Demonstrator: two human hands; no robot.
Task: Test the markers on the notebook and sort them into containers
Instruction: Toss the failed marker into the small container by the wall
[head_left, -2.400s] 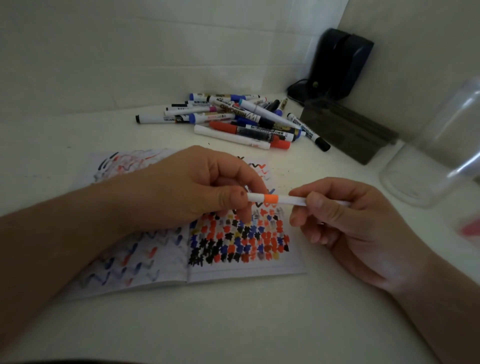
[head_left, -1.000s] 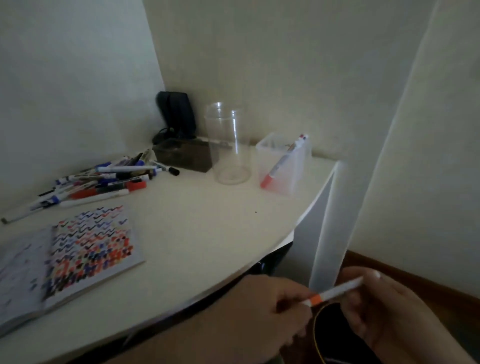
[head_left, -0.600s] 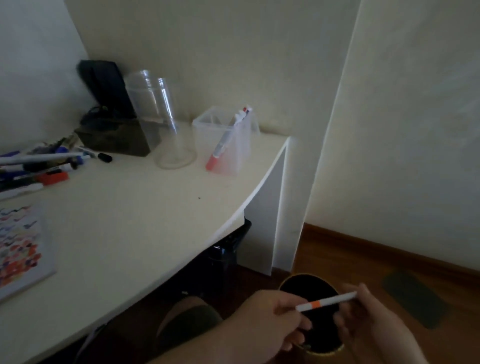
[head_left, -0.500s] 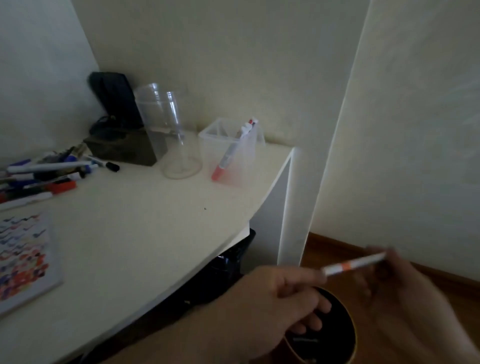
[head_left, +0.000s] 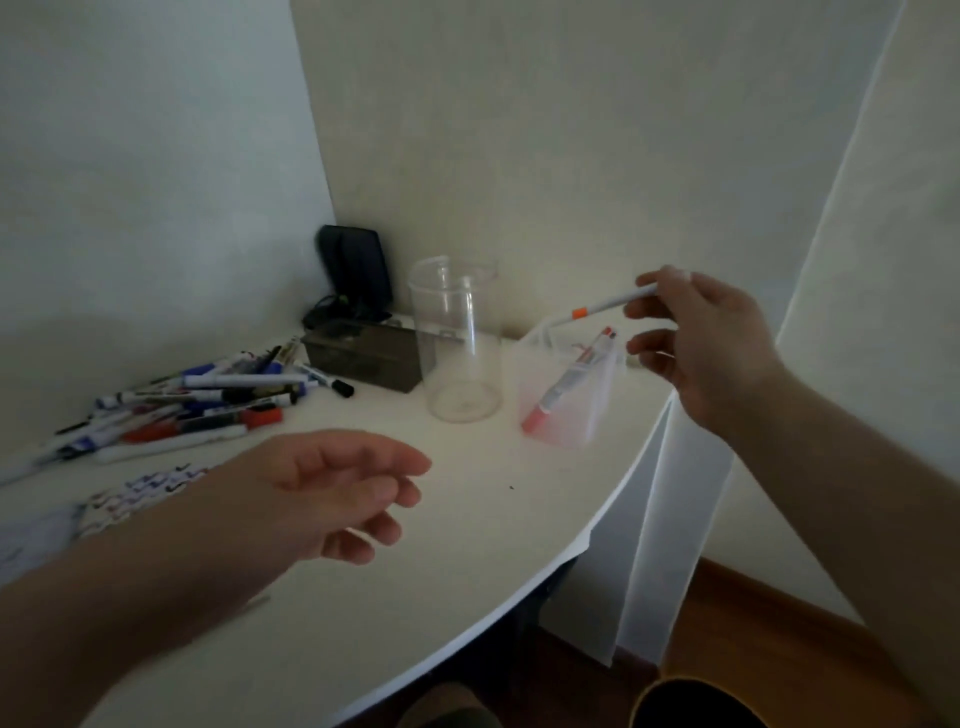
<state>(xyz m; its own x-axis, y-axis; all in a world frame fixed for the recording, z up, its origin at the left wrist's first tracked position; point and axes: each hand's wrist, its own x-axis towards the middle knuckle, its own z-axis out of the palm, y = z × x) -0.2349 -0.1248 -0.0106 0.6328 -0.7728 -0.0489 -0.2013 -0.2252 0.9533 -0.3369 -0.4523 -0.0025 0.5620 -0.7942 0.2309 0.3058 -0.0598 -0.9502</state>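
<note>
head view: the right hand (head_left: 706, 343) is pinching a thin white marker with an orange band (head_left: 597, 307) at its rear end, up at about 2 o'clock in the frame, holding it in the air with its tip slanting down toward the rim of the small clear square container (head_left: 597, 410). a red-capped marker (head_left: 566, 384) is leaning inside that container, cap down. just at 9 o'clock of it a tall clear cylinder (head_left: 457, 343) is standing upright on the white desk (head_left: 467, 530). the left hand (head_left: 337, 493) is hovering over the desk near the frame's centre, fingers loosely spread and holding nothing. at 9 o'clock a pile of markers (head_left: 208, 400) is lying on the desk, and below it a corner of the notebook (head_left: 140, 493) with coloured squiggles is peeking out from behind the left forearm. at 11 o'clock of the cylinder a dark box (head_left: 363, 358) and a black device (head_left: 356, 270) are sitting in the corner. at 5 o'clock, on the floor, the rim of a dark round bin (head_left: 691, 701) is showing.
</note>
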